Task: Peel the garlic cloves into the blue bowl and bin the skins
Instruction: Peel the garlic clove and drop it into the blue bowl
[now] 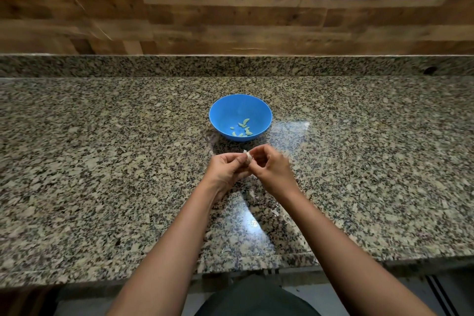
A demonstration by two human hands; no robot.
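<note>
Papery garlic clove (247,158) over speckled granite (102,161).

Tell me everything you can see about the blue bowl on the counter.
The blue bowl is round, plain and smooth, and looks like plastic. It stands upright and open on the speckled granite counter, just beyond the two hands, which do not touch it. Inside, toward its near right side, lie several small pale peeled garlic cloves; the rest of the inside is bare. Its glossy wall shows no marks or cracks. A faint shadow falls on the counter at its near left.
</note>
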